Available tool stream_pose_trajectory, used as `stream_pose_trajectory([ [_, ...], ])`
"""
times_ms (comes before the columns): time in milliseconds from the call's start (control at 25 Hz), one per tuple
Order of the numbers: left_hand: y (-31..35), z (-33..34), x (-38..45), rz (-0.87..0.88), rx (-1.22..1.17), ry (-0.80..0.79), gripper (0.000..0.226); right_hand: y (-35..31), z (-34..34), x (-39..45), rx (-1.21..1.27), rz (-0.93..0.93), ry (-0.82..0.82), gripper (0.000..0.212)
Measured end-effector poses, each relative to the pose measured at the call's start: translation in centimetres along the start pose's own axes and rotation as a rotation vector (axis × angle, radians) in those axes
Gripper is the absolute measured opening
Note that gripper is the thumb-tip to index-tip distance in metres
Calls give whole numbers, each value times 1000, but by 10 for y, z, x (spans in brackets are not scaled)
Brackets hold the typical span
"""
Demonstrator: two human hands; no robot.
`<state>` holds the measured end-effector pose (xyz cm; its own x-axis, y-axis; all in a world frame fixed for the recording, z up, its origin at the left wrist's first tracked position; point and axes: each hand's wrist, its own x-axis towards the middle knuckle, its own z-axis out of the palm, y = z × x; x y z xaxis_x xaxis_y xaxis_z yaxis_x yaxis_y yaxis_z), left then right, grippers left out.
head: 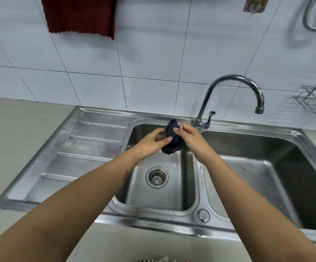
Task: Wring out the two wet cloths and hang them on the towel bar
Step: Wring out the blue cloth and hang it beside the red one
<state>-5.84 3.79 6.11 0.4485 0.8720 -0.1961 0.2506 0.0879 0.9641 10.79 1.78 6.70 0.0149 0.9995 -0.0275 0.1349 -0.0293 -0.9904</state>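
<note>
home kitchen | double steel sink (247,127), tap (234,78), tiled wall (153,53)

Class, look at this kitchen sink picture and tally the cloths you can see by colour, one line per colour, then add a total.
Dark navy blue cloth, bunched between both hands over the left steel basin: 1
Dark red cloth with a zigzag hem, hanging against the white tiled wall: 1
Total: 2

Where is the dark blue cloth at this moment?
In the head view, the dark blue cloth is bunched between the left hand and right hand, above the left basin, near the faucet.
</note>
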Motion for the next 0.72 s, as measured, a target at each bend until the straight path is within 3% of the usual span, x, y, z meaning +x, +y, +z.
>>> stream_pose_trajectory([
  [80,2,1,0,17,-66,-2,41,-6,-2,2,5,-15,9,34],
  [280,7,2,8,57,-177,121,11,0,-3,0,14,55,70,16],
  [440,8,-8,13,18,-384,258,6,5,-13,-4,-51,140,26,20],
  [600,12,-9,12,6,-314,211,13,3,-9,-7,-184,150,-77,41],
  [720,18,2,10,12,-266,176,11,1,-1,-4,-112,57,-83,15],
])
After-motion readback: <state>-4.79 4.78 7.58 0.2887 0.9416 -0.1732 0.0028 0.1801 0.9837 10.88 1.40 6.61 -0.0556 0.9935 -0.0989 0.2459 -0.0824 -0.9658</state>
